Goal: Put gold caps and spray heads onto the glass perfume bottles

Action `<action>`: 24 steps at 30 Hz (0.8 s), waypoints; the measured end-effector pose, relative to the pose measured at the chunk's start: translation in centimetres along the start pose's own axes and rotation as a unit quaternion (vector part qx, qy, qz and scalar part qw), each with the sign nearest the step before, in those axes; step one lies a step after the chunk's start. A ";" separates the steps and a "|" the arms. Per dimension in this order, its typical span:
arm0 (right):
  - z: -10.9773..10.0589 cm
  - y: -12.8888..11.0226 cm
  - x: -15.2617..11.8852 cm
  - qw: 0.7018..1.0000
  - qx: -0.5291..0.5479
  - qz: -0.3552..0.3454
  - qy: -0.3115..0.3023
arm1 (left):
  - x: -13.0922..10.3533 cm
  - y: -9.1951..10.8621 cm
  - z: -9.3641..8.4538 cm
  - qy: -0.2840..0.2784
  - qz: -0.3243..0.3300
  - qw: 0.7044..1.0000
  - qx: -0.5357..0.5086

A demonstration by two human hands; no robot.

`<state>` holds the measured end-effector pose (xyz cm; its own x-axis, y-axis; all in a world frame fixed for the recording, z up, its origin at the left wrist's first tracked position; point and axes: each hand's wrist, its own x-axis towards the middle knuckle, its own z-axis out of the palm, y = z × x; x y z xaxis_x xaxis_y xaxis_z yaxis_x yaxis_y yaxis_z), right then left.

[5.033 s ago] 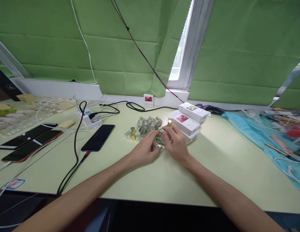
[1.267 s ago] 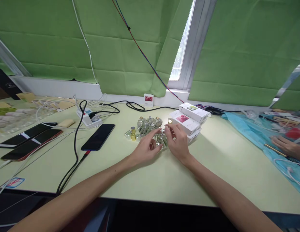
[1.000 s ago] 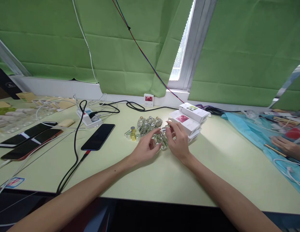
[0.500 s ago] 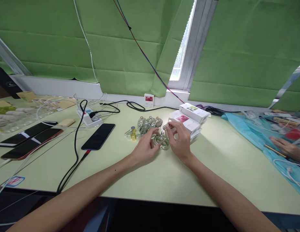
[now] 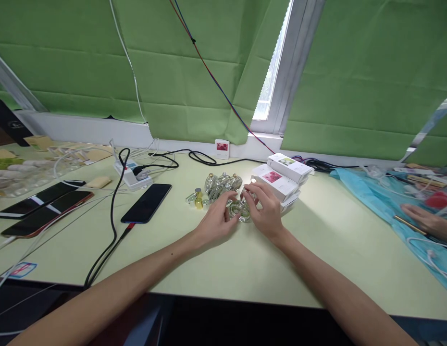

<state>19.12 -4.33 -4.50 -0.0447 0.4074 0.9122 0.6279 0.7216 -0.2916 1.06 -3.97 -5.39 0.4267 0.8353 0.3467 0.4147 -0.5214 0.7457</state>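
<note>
My left hand (image 5: 218,218) is closed around the side of a clear ring-shaped glass bottle (image 5: 241,211), which looks like a perfume bottle, on the table. At the top of that bottle, my right hand (image 5: 266,211) pinches a small silvery cap, mostly covered by the fingers. Just behind my left hand stand several similar glass bottles (image 5: 223,182) with gold necks. Left of them are small gold and silver caps (image 5: 198,198) and a little clear piece (image 5: 190,198).
White boxes (image 5: 281,185) with flower pictures are stacked right of my right hand. A black phone (image 5: 146,203) on a cable, two more phones and a power strip (image 5: 132,177) lie left. At far right, another person's hand (image 5: 427,221) is over blue plastic (image 5: 375,192).
My right hand has lowered the silvery cap slightly, down and left onto the top of the glass bottle. My left hand has stayed in place around the bottle.
</note>
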 end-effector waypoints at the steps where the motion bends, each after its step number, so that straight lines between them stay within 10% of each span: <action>1: 0.0 0.0 0.0 1.000 0.000 0.000 -0.006 | 0.0 0.0 0.0 0.000 0.001 1.000 -0.001; 24: 0.2 0.3 -0.6 0.998 0.016 0.013 -0.063 | 0.0 0.0 -0.1 -0.005 0.019 1.000 0.014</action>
<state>19.20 -4.25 -5.23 -0.1267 0.4915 0.8616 0.6057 0.7262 -0.3252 0.98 -3.95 -5.31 0.4507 0.8127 0.3693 0.4200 -0.5582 0.7156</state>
